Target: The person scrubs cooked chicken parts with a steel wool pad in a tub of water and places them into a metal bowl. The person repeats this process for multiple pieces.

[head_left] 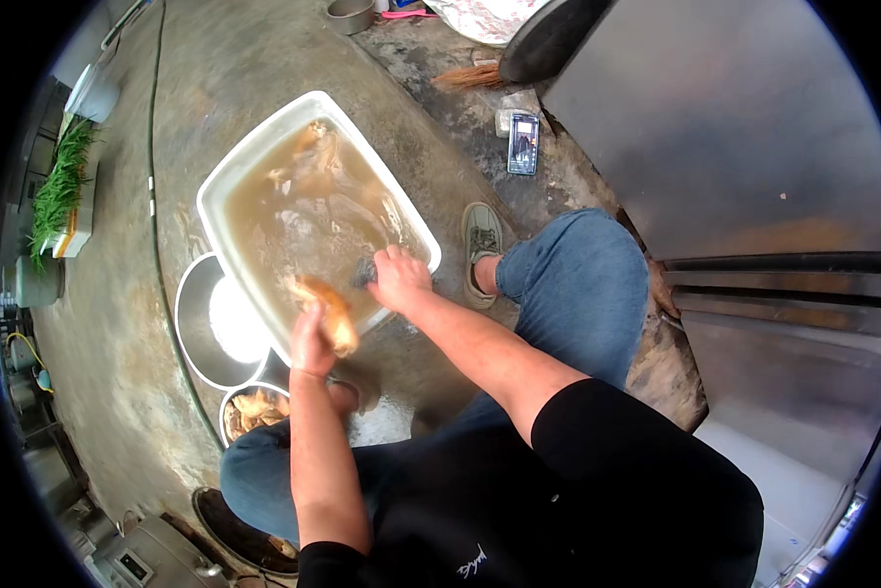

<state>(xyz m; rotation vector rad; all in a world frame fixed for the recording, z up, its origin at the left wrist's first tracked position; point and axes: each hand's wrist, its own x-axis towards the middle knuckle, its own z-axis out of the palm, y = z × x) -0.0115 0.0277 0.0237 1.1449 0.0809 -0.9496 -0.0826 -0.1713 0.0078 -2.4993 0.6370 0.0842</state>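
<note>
My left hand [311, 343] is closed on a long, tan-yellow piece [334, 316] that looks like a pig's trotter, though motion blurs it. It is held over the near end of a white rectangular tub [218, 201] of cloudy brown water. In my right hand [401, 281], at the tub's near right corner, is a dark grey scouring pad [364, 272]; the fingers wrap round it. Pale pieces [318, 162] lie partly under the water at the far end, their shapes hard to make out.
Left of the tub stand a round metal basin [197, 328] and a smaller bowl holding several tan pieces [256, 410]. A hose [153, 196] runs along the concrete floor. A phone [523, 144] leans near a straw broom [468, 76]. A steel cabinet [734, 137] bounds the right side.
</note>
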